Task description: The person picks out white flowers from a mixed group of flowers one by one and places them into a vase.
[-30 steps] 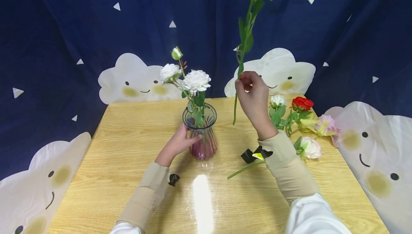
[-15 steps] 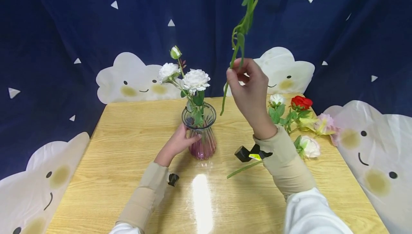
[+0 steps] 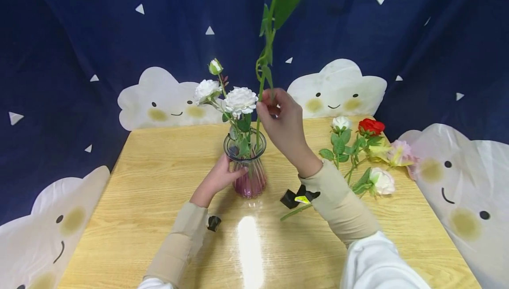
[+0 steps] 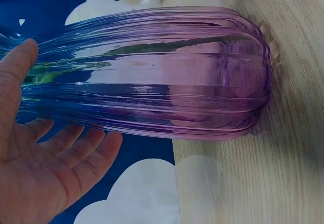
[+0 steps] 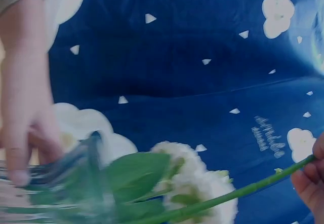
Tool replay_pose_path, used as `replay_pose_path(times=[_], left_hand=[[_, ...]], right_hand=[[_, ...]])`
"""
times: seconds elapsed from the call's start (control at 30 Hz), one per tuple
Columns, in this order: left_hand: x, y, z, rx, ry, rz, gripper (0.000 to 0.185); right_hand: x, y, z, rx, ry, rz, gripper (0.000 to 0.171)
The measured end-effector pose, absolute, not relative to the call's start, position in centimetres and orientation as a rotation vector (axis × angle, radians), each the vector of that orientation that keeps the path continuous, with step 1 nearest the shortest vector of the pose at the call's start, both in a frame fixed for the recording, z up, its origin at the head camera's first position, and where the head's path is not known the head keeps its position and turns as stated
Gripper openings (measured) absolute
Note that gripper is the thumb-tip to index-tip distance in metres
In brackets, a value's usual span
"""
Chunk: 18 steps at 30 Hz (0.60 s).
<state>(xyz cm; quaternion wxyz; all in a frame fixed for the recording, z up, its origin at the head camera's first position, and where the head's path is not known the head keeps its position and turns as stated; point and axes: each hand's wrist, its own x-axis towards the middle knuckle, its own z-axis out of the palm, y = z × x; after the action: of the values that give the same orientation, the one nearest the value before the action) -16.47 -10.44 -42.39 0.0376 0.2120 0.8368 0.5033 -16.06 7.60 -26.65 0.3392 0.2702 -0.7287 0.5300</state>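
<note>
A ribbed glass vase (image 3: 251, 186), bluish at the rim and pink-purple below, stands upright on the table. My left hand (image 3: 218, 177) holds its side, thumb at the front; in the left wrist view the fingers (image 4: 93, 150) curve round the narrow part. White flowers (image 3: 240, 101) with a bud rise from the vase. Between thumb and fingertips my right hand (image 3: 285, 123) pinches the green stem of a long flower (image 3: 267, 37). Its bloom is cut off by the head view's top edge. The stem's lower end reaches into the vase mouth, as the right wrist view also shows.
On the wooden table (image 3: 159, 165) at the right lie a white rose (image 3: 341, 123), a red rose (image 3: 371, 127), a pink-and-yellow flower (image 3: 399, 153) and a pale pink rose (image 3: 382, 181). Another green stem (image 3: 296, 212) lies under the right wrist. A dark blue curtain (image 3: 171, 28) hangs behind.
My right hand has carried the long flower leftward, from beside the vase to above it, and its stem end has come down into the mouth. The left hand stays on the vase.
</note>
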Motion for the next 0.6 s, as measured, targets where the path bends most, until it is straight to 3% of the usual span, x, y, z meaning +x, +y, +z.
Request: replay_pose_path(times=[0.17, 0.4, 0.6], left_hand=[[-16.4, -10.5, -42.5, 0.664, 2.574, 1.542, 0.077], [-14.5, -9.9, -39.0, 0.658, 2.508, 1.564, 0.072], [-14.5, -9.8, -38.8, 0.648, 2.504, 1.562, 0.072]], right_hand=[[-16.7, 7.4, -28.6, 0.706, -1.992, 1.363, 0.005], [-17.7, 7.3, -30.9, 0.690, -2.204, 1.375, 0.014], [-18.1, 7.3, -32.2, 0.657, -2.405, 1.196, 0.015]])
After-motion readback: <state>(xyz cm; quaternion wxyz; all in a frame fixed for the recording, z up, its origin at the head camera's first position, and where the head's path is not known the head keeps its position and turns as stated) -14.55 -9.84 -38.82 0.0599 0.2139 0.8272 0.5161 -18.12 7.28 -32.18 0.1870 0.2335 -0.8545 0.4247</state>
